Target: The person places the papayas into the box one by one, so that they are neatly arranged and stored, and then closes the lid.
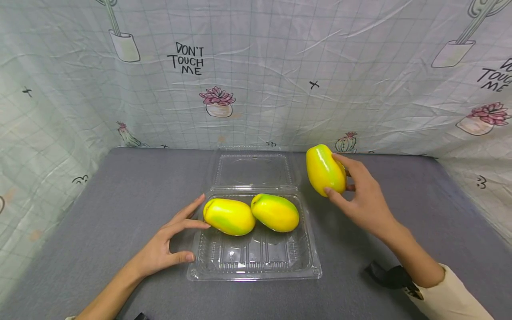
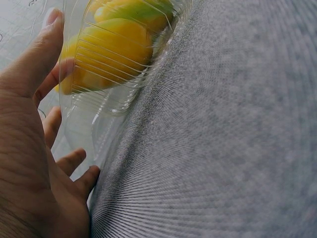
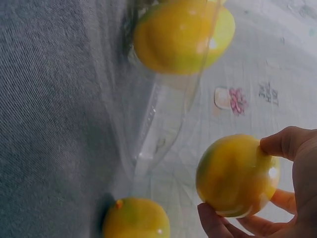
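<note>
A clear plastic clamshell box (image 1: 256,262) lies open on the grey table, its lid (image 1: 253,170) folded back. Two yellow-green mangoes (image 1: 229,216) (image 1: 275,212) lie side by side in the back of its base. My left hand (image 1: 168,244) rests at the box's left edge with fingers spread, the index tip by the left mango and the thumb (image 2: 37,54) against the box wall (image 2: 106,94). My right hand (image 1: 360,200) grips a third mango (image 1: 325,170) (image 3: 237,176) in the air, to the right of the lid.
The grey table (image 1: 120,200) is walled by a cactus-print cloth backdrop (image 1: 256,80) behind and on both sides. In the right wrist view another mango (image 3: 136,219) shows low by the table's edge. A dark strap (image 1: 390,276) sits at my right wrist.
</note>
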`<state>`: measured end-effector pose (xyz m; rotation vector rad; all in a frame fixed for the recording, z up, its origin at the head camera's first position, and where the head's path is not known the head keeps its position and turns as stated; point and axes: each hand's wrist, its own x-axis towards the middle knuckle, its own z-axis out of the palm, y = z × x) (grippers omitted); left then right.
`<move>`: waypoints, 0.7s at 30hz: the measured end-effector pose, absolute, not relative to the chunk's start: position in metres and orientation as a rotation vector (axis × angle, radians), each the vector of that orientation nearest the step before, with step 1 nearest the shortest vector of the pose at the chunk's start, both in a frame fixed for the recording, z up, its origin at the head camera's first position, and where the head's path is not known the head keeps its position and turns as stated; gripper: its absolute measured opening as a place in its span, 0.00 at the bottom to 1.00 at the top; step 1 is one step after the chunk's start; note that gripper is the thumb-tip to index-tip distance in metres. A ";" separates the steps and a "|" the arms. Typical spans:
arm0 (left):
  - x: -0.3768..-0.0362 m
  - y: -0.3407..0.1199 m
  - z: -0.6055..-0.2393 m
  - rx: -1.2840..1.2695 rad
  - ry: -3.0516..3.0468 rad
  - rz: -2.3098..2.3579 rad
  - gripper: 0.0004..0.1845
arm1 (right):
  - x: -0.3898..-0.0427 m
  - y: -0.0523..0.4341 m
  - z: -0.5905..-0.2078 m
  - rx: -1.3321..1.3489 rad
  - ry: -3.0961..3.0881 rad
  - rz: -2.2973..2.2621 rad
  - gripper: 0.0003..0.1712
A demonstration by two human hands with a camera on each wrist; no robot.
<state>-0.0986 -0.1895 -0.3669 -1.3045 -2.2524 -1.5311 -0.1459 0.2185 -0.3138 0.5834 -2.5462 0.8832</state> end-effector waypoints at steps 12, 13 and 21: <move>-0.097 -0.189 -0.369 -1.301 -2.258 -1.534 0.26 | -0.139 0.199 -0.317 0.766 -2.492 0.864 0.42; -0.097 -0.189 -0.369 -1.299 -2.262 -1.534 0.26 | -0.138 0.198 -0.317 0.778 -2.490 0.866 0.42; -0.097 -0.190 -0.370 -1.292 -2.267 -1.528 0.26 | -0.135 0.188 -0.317 0.850 -2.483 0.867 0.42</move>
